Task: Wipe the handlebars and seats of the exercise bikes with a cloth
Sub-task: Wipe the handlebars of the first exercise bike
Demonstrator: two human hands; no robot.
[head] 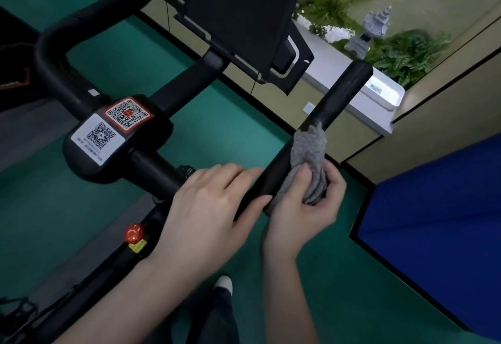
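- The left hand (214,208) lies flat on the handlebar (342,94), fingers straight and grasping nothing; a hard push could slide it off.
- Just beyond, the right hand (303,216) has its fingers clenched round the grey cloth (309,151), which is wrapped against the bar. Bunched like this, it may miss the underside.
- Farther up, the bar's end could be skipped, or the cloth could slip off it.

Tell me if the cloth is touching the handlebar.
Touching. Head view shows the grey cloth draped over the black handlebar, gripped there by the right hand.
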